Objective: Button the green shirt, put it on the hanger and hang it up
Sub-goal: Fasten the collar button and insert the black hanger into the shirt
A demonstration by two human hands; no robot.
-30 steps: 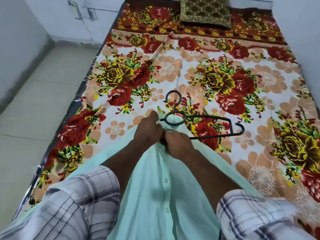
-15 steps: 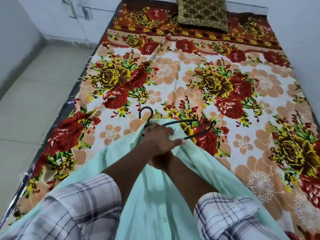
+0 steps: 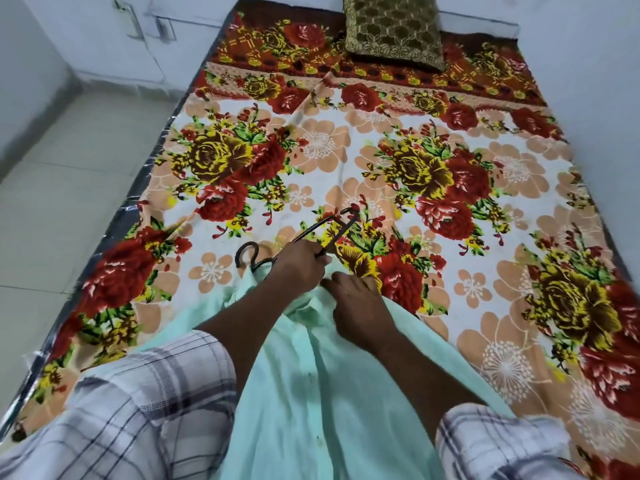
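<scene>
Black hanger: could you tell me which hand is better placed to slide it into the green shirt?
Left hand: it grips the black hanger; the right hand holds the green shirt's collar.

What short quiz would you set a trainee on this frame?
1. True or false: the left hand grips the black hanger.
2. The right hand is: A on the floor; B at the collar of the green shirt; C on the hanger's hook.
3. What sits at the far end of the bed?
Key: 1 true; 2 B; 3 a patterned cushion.
</scene>
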